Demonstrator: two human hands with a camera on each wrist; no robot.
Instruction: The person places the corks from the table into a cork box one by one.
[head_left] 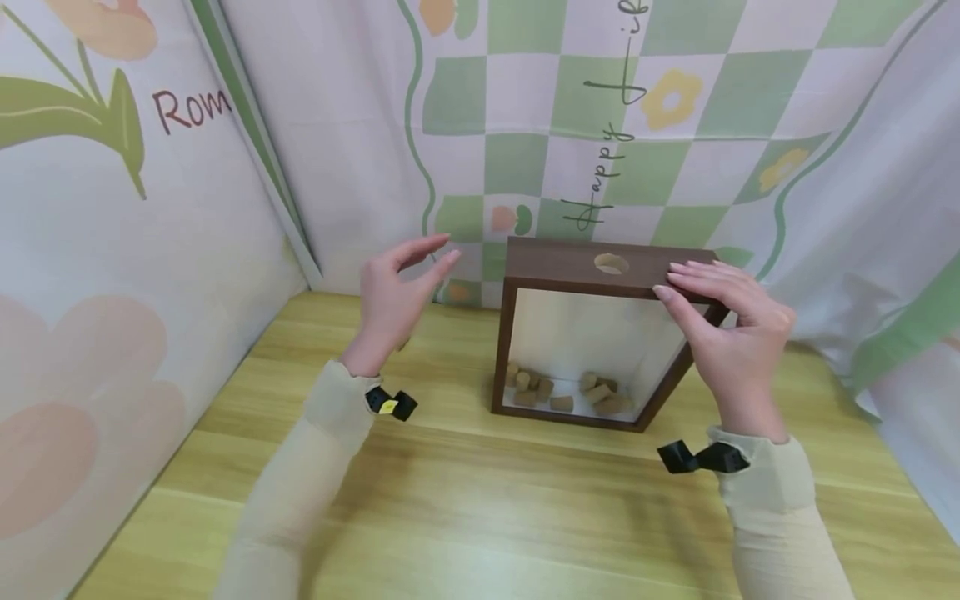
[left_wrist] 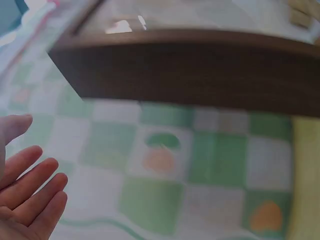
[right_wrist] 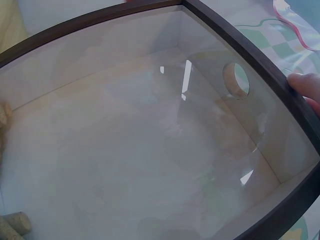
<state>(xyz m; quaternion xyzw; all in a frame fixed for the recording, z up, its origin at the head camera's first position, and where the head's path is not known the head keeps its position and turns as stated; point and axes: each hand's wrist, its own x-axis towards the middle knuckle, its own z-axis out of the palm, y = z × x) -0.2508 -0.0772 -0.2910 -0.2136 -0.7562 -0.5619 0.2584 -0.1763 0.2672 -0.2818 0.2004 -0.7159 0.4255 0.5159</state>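
Observation:
A dark brown wooden display box with a clear front stands upright on the table. Its top has a round hole, and several corks lie inside along the bottom. My right hand rests on the top right corner, fingers lying over the top and thumb at the front edge. In the right wrist view the thumb tip touches the frame beside the hole. Left of the box, my left hand is raised in the air with nothing in it, its fingers loosely extended in the left wrist view.
The wood-grain table extends in front of the box and to both sides. Close behind it hangs a green-and-white checked cloth. A white printed panel borders the left side.

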